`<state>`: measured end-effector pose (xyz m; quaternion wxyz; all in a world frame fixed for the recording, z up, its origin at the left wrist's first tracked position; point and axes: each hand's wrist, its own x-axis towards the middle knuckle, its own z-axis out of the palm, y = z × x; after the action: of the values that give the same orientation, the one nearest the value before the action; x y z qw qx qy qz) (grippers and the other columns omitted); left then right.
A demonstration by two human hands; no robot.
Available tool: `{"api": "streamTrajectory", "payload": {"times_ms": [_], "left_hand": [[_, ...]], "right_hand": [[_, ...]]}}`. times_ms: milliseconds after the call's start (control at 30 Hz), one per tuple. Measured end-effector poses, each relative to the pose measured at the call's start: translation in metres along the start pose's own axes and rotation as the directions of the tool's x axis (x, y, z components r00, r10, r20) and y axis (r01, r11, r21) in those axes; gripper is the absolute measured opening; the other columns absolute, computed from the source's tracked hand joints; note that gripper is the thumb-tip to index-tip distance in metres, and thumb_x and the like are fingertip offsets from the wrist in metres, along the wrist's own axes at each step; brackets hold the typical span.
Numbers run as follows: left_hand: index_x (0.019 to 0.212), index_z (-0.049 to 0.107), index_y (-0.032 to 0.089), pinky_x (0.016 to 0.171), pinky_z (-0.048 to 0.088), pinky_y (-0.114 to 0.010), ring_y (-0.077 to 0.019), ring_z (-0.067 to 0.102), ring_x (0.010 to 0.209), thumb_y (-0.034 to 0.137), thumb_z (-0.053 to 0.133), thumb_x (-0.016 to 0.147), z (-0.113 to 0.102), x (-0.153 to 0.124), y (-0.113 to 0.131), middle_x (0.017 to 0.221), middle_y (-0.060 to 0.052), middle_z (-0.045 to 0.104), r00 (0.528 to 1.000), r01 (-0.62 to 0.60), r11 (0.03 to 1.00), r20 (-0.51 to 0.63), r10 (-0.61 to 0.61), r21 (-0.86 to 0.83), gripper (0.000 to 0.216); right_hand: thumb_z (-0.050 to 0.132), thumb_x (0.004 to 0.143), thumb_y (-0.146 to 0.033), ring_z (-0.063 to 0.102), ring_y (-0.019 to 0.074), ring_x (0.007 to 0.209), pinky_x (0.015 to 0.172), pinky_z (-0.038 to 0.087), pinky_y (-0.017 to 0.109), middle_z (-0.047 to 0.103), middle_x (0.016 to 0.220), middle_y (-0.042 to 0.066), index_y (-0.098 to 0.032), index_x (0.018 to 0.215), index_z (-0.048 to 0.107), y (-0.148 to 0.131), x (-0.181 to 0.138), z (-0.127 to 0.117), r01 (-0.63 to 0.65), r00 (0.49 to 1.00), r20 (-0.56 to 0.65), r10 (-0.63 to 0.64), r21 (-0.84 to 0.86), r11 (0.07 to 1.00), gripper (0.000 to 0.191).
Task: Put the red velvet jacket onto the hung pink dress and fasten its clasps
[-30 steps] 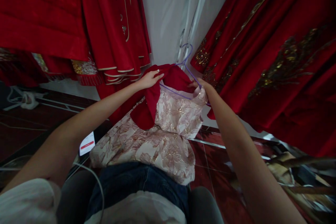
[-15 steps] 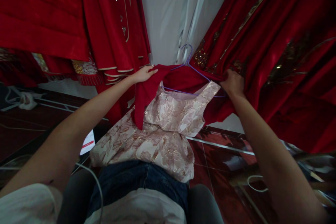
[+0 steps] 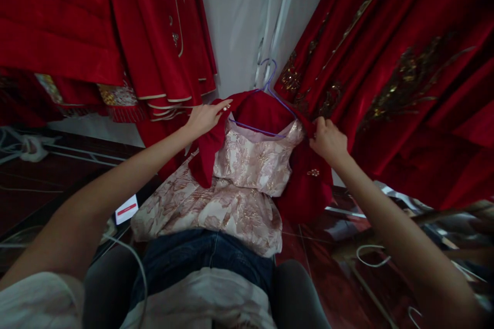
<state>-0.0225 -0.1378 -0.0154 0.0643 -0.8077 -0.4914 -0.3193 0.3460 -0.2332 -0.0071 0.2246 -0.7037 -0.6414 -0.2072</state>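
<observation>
A pale pink brocade dress [image 3: 254, 159] with gold threads hangs on a purple hanger [image 3: 283, 104], its skirt spread over my lap. Around the hanger's shoulders lies a red jacket [image 3: 250, 105], behind the dress top. My left hand [image 3: 206, 117] pinches the jacket's left shoulder edge, thumb and fingers together. On the other side my right hand [image 3: 329, 140] is closed on the jacket's right edge, beside the dress strap. A small beaded ornament shows on the red cloth below my right hand.
Red garments [image 3: 154, 36] with gold trim hang at the left, and more embroidered red garments [image 3: 401, 77] at the right. A white panel [image 3: 231, 20] stands between them. A lit phone screen [image 3: 126, 209] lies left of my lap. A white cable [image 3: 135, 257] loops over my left leg.
My right hand has drawn inward and slightly down with the jacket edge. The red cloth now hangs lower on the right, showing the beaded ornament. The hanger sits slightly further left in view.
</observation>
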Motion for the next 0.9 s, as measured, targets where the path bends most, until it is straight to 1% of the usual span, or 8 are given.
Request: {"api": "streamTrajectory", "payload": {"times_ms": [67,167,267,367,433,567,733,900], "left_hand": [[0.14,0.047,0.032,0.085,0.046,-0.035,-0.0271,0.063,0.1,0.028,0.045,0.091,-0.006,-0.006,0.009,0.117,-0.01,0.063,1.0,0.0,0.997,-0.01,0.001,0.074,0.049],[0.14,0.048,0.032,0.081,0.047,-0.035,-0.0274,0.062,0.102,0.028,0.043,0.092,-0.005,-0.011,0.021,0.127,-0.01,0.056,1.0,-0.013,0.995,-0.01,0.014,0.096,0.049],[0.138,0.049,0.03,0.078,0.048,-0.034,-0.0259,0.063,0.099,0.027,0.043,0.092,0.013,-0.017,0.035,0.127,-0.009,0.056,1.0,-0.023,0.999,-0.002,0.023,0.035,0.047],[0.137,0.049,0.03,0.076,0.049,-0.032,-0.0236,0.064,0.094,0.028,0.042,0.093,0.041,-0.026,0.053,0.123,-0.007,0.058,1.0,-0.021,0.999,-0.01,0.021,-0.043,0.044],[0.134,0.052,0.029,0.076,0.049,-0.032,-0.0229,0.065,0.091,0.027,0.043,0.093,0.059,-0.032,0.066,0.121,-0.007,0.058,1.0,-0.011,0.994,-0.025,0.008,-0.106,0.042],[0.125,0.058,0.022,0.081,0.049,-0.034,-0.0229,0.065,0.091,0.022,0.044,0.092,0.076,-0.035,0.079,0.115,-0.01,0.058,0.991,0.045,0.959,-0.112,-0.079,-0.279,0.036],[0.117,0.057,0.021,0.097,0.046,-0.034,-0.021,0.061,0.107,0.017,0.052,0.087,0.075,-0.029,0.078,0.114,-0.008,0.063,0.955,0.008,0.849,-0.249,-0.163,-0.528,0.03],[0.104,0.054,0.022,0.089,0.049,-0.031,-0.0179,0.064,0.098,0.012,0.059,0.08,0.083,-0.025,0.078,0.106,-0.005,0.067,0.948,0.033,0.746,-0.216,-0.234,-0.665,0.027]], "right_hand": [[0.052,0.077,-0.022,0.06,0.0304,0.09,0.072,0.046,0.04,0.06,0.103,0.017,-0.016,0.108,0.054,-0.001,-0.005,-0.001,-0.047,0.999,-0.019,0.047,0.013,0.999,0.032],[0.05,0.078,-0.022,0.06,0.0282,0.089,0.077,0.047,0.04,0.06,0.1,0.015,-0.017,0.105,0.052,-0.006,-0.001,0.004,-0.04,0.995,-0.077,0.057,0.216,0.976,0.028],[0.05,0.076,-0.023,0.059,0.0232,0.082,0.077,0.048,0.037,0.062,0.093,0.01,-0.02,0.1,0.05,-0.029,0.011,0.019,-0.008,0.993,-0.103,0.063,0.466,0.885,0.024],[0.05,0.074,-0.026,0.058,0.0194,0.077,0.075,0.048,0.034,0.061,0.087,0.005,-0.023,0.091,0.049,-0.071,0.023,0.04,-0.011,0.992,-0.085,0.092,0.675,0.738,0.017],[0.053,0.07,-0.026,0.058,0.0185,0.075,0.072,0.049,0.033,0.059,0.083,0.003,-0.024,0.085,0.048,-0.102,0.027,0.053,0.007,1.0,0.001,-0.012,0.781,0.624,0.016],[0.056,0.069,-0.028,0.056,0.0159,0.073,0.067,0.048,0.03,0.057,0.082,0.001,-0.024,0.086,0.047,-0.141,0.022,0.067,0.084,0.987,-0.005,-0.16,0.868,0.489,0.02],[0.059,0.07,-0.033,0.056,0.014,0.075,0.067,0.05,0.028,0.055,0.086,0.0,-0.025,0.09,0.044,-0.137,0.012,0.068,0.053,0.991,-0.003,-0.132,0.925,0.377,0.027],[0.063,0.07,-0.039,0.058,0.0159,0.083,0.074,0.052,0.03,0.056,0.093,0.001,-0.026,0.095,0.041,-0.132,0.008,0.072,0.058,0.976,0.016,-0.215,0.941,0.334,0.036]]}}
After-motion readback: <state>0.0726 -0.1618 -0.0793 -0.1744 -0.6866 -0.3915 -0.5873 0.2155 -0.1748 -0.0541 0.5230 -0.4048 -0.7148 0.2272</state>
